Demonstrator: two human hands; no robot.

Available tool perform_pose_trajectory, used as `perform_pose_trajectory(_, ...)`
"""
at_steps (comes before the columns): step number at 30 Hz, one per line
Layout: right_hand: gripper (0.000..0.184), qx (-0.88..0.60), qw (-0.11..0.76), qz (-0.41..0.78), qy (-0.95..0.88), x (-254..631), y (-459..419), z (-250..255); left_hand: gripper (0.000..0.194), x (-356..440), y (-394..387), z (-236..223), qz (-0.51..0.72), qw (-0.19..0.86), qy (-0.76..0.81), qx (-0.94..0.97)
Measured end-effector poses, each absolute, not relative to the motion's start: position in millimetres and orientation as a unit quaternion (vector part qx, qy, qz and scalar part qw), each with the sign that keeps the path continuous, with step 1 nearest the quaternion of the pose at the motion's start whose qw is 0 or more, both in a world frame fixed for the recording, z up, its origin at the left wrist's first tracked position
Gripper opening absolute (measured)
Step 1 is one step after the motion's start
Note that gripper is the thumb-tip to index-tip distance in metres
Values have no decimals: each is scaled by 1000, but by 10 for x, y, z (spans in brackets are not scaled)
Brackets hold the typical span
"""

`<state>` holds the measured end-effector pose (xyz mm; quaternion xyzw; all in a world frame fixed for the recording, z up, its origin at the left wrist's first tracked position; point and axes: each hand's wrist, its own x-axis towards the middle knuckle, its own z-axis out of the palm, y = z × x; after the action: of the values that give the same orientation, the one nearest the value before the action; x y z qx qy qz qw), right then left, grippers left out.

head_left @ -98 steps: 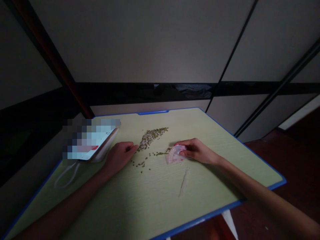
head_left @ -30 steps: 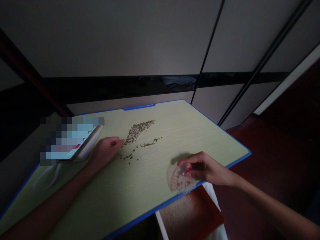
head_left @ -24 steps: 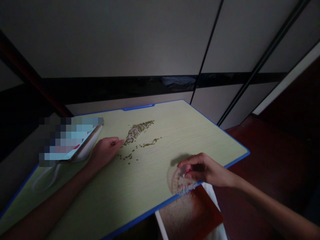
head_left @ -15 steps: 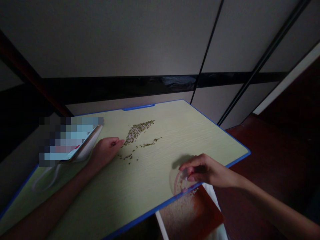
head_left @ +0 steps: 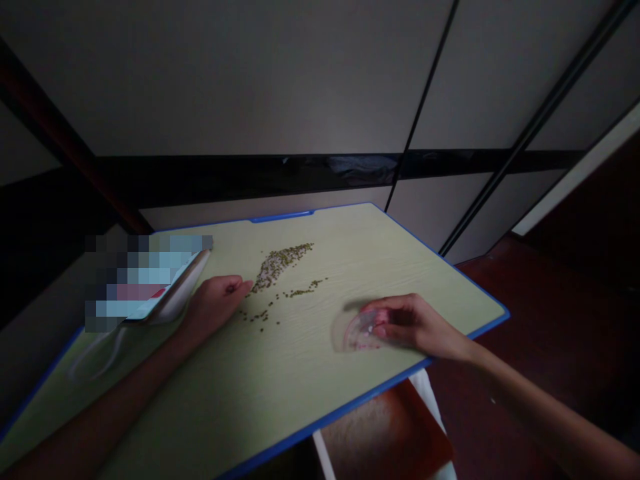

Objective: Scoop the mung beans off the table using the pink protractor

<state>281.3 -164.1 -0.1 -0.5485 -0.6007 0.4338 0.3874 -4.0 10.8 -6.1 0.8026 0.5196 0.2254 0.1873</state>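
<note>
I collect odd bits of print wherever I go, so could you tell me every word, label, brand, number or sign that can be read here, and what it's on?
No text can be read.
Clear plastic piece in the right hand: pinkish markings, too blurred to make out.
Lit screen on the left: mostly pixelated, nothing legible.

Open tabletop along near side, low pass OK between left hand and right hand; more room beyond right hand, toward far right corner. In the way: seed pile mid-table, clear protractor at right fingertips, propped screen on left, cabinet behind the back edge.
</note>
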Motion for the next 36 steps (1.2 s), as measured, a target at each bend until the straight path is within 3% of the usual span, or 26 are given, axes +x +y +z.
perform_pose_trajectory(11,23,-603,489,330,-537,2883,-1004,-106,35,-24,68,-43,237,198,540,783)
perform_pose_trajectory(21,23,-657,406,213,-599,2612,-658,-110,34,2,20,-6,236,203,551,774)
perform_pose_trajectory(36,21,-567,407,321,-640,2133,-421,-155,37,-3,18,-62,235,202,559,769)
